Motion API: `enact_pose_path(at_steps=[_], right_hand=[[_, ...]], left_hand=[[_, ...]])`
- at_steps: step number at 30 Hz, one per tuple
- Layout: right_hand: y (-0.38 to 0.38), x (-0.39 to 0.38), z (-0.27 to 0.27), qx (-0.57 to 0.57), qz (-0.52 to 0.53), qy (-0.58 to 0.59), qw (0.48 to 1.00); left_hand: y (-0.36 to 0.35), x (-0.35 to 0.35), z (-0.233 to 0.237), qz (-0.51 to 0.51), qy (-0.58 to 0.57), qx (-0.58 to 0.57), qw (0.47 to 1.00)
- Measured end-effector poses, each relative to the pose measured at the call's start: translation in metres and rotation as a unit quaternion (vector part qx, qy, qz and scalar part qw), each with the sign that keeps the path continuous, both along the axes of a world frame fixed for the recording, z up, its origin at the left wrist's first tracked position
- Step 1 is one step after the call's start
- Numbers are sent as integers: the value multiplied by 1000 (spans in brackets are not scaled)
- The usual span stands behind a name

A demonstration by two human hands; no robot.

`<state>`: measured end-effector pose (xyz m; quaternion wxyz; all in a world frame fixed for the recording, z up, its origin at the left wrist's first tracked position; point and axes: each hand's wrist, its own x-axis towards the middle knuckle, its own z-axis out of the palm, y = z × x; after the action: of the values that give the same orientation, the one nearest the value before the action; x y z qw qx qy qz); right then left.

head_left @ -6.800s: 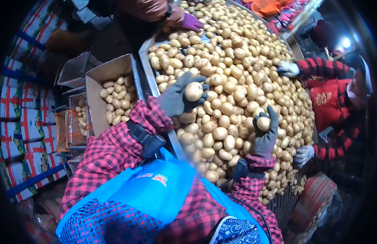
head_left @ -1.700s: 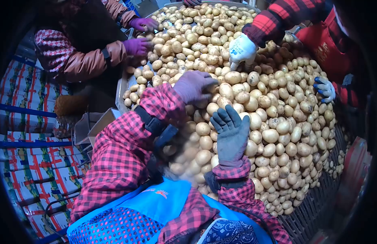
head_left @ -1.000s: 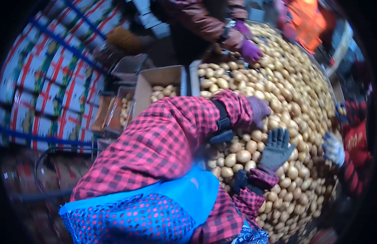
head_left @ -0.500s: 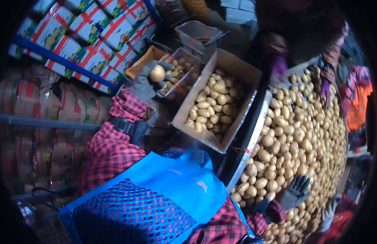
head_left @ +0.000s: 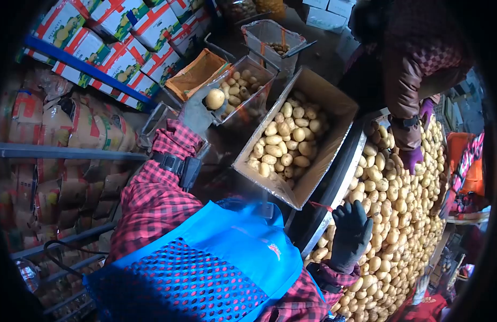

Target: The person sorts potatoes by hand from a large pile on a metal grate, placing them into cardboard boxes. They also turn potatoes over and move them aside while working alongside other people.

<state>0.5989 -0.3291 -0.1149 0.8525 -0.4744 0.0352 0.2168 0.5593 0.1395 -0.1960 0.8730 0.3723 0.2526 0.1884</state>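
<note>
My left hand (head_left: 197, 112), in a grey glove, is closed around a single potato (head_left: 215, 99). It is beside a clear-walled bin (head_left: 262, 97) with potatoes inside. My right hand (head_left: 351, 236), in a dark glove, has its fingers stretched out with nothing in them. It hovers over the near edge of a large heap of potatoes (head_left: 390, 231) on a metal-rimmed table (head_left: 349, 172). Between my hands stands an open cardboard box (head_left: 330, 110), partly filled with potatoes.
An orange-lined bin (head_left: 197, 75) and another clear-lined bin (head_left: 262, 33) stand beyond my left hand. Printed potato cartons (head_left: 106, 59) are stacked at upper left, above wrapped bundles (head_left: 79, 126). Across the heap, a person in purple gloves (head_left: 412, 159) reaches into the potatoes.
My right hand has moved from over the heap toward the table's rim, near the cardboard box. My left hand still holds the potato. The purple-gloved person has leaned farther over the heap.
</note>
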Motion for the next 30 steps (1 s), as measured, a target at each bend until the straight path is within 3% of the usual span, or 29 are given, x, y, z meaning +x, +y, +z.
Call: enact_pose_path(at_steps=[3, 8, 9, 10, 12, 13, 14, 15, 17, 18, 19, 20, 21, 23, 24, 25, 28, 29, 30], right_hand=[[-9, 3, 1, -3, 5, -13, 1000], [-15, 1, 7, -32, -46, 15, 998], [-18, 2, 5, -19, -36, 10, 999], [-20, 1, 3, -18, -42, 10, 999], [-23, 0, 1, -26, -43, 11, 999], [-26, 0, -2, -26, -43, 10, 999], [-27, 0, -3, -24, -48, 11, 999], [-29, 1, -4, -26, -46, 14, 998], [-32, 1, -7, -28, -49, 18, 998], [-34, 1, -8, -22, -52, 21, 998], [-36, 1, -10, -15, -54, 24, 998], [-38, 1, -11, -14, -56, 26, 998], [-39, 3, -13, -9, -52, 20, 998], [-39, 3, -13, -6, -59, 24, 998], [-37, 3, -13, -7, -64, 25, 998], [-37, 3, -13, -13, -56, 20, 998], [-39, 6, -19, 25, -50, 32, 998], [-40, 4, -11, -23, -51, 15, 998], [-41, 6, -7, -54, -59, 88, 993]], left_hand=[[9, 12, 0, -52, -27, 8, 998], [9, 34, 1, -14, -23, -10, 1000], [6, 38, 3, -26, 39, 252, 967], [5, 42, 4, -34, 95, 497, 862], [40, 54, -17, -2, 89, 614, 784], [56, 62, -8, 30, 44, 322, 945], [72, 71, 0, 59, -4, -7, 998], [89, 77, -8, 68, 0, 140, 988], [126, 82, -26, 63, 14, 408, 911], [128, 83, -16, 57, 96, 582, 806], [138, 89, -1, 98, 50, 331, 937], [151, 96, 9, 133, 2, 53, 990], [161, 100, 10, 132, 4, 55, 990], [184, 109, 4, 189, 57, 124, 972], [216, 104, -25, 127, 111, 376, 911], [210, 98, -21, 124, 141, 454, 871], [162, 74, -1, 98, 185, 608, 766], [133, 68, 3, 72, 179, 629, 753], [93, 58, 3, 39, 182, 652, 735]])
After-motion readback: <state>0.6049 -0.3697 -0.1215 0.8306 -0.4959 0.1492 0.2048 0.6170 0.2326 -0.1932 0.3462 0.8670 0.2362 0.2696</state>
